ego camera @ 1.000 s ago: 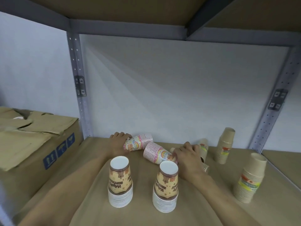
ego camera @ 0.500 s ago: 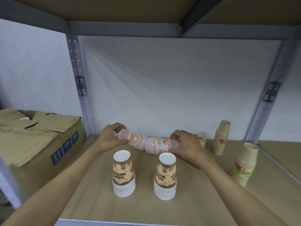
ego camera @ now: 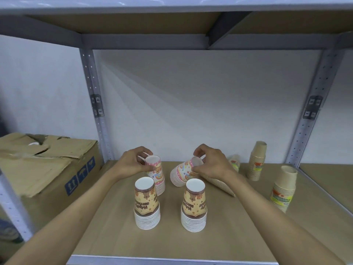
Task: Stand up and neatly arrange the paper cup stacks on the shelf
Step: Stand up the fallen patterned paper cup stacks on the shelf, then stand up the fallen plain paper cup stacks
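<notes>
My left hand (ego camera: 131,165) grips a pink patterned cup stack (ego camera: 157,174), which stands nearly upright, bottom end up, behind the front-left stack. My right hand (ego camera: 211,164) holds a second pink cup stack (ego camera: 182,174) by its narrow end; it is tilted, its wide end low on the shelf board (ego camera: 118,230). Two yellow-and-brown cup stacks (ego camera: 146,205) (ego camera: 194,206) stand upside down at the front. A ribbed brown stack (ego camera: 221,185) and a kraft stack (ego camera: 234,163) lie on their sides behind my right wrist. Two kraft stacks (ego camera: 257,161) (ego camera: 283,188) stand at the right.
A worn cardboard box (ego camera: 47,169) sits on the neighbouring shelf at the left. Grey metal uprights (ego camera: 95,104) (ego camera: 313,109) frame the bay, with the upper shelf (ego camera: 172,25) overhead and a white wall behind.
Both pink stacks lay on their sides before. My left hand has tipped its stack up to nearly upright; my right hand has lifted the narrow end of the other.
</notes>
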